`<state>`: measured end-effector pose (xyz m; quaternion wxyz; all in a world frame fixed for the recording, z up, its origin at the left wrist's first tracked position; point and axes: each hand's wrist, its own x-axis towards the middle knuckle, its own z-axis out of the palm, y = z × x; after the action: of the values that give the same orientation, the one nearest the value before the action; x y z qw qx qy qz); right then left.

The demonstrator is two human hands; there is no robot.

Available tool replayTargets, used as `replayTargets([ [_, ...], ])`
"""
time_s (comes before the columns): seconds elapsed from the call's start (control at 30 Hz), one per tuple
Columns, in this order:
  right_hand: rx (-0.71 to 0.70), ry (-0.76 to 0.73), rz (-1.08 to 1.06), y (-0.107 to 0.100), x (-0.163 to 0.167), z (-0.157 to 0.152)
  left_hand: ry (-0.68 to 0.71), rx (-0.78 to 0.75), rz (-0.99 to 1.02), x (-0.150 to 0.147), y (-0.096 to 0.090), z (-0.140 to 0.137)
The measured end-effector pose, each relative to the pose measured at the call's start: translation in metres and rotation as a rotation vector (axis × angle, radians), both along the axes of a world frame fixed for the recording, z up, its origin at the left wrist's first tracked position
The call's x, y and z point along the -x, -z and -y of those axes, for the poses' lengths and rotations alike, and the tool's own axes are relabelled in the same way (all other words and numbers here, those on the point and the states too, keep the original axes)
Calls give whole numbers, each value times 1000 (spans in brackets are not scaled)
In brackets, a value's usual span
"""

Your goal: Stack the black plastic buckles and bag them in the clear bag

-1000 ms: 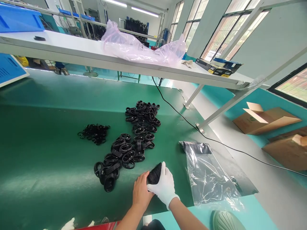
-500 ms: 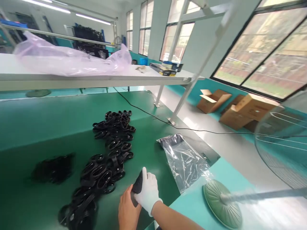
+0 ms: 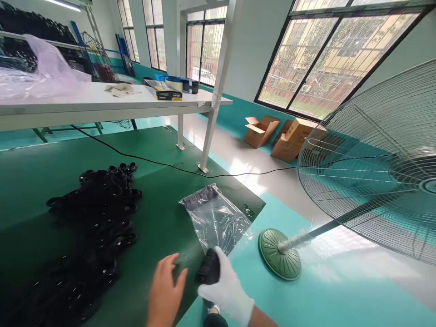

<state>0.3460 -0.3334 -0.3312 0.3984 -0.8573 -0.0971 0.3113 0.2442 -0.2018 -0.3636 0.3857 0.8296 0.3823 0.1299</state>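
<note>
My right hand [image 3: 230, 290], in a white glove, is closed around a black ribbed piece [image 3: 208, 269]; its exact kind I cannot make out. To its left, my bare left hand [image 3: 166, 288] is apart from the piece, thumb and fingers spread, holding nothing. Just beyond the right hand, a clear plastic bag [image 3: 218, 220] lies flat on the green surface, with dark items showing at its far end. Left of both hands, a long heap of glossy black ring-shaped parts [image 3: 102, 231] stretches away over the green surface; its near part is blurred and dark.
A black cable [image 3: 170, 166] crosses the green surface [image 3: 160, 218]. A standing fan [image 3: 368, 163] with a round green base [image 3: 279, 254] is at the right. A white table [image 3: 112, 109] stands at the back, and cardboard boxes [image 3: 260, 131] sit by the wall.
My left hand has let go of the black piece and moved left. My right hand keeps the piece and is now closer to the bag. The view has swung right, showing more of the fan.
</note>
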Motion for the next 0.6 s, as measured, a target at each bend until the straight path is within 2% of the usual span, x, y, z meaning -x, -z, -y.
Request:
replayTargets([
  [0.13, 58, 245, -175, 3, -45, 78, 401, -194, -18, -88, 11, 68],
  [0.23, -13, 271, -223, 14, -67, 107, 483, -360, -158, -122, 23, 89],
  [0.33, -234, 166, -357, 14, -83, 109, 463, -321, -240, -132, 23, 83],
  [0.47, -714, -105, -679, -2, -105, 90, 342, -77, -140, -138, 5, 68],
  [0.53, -806, -127, -797, -6, -117, 82, 234, -4, -64, -142, -7, 67],
  [0.6, -795, -73, -810, -2, -128, 76, 147, 28, -9, -145, -17, 69],
])
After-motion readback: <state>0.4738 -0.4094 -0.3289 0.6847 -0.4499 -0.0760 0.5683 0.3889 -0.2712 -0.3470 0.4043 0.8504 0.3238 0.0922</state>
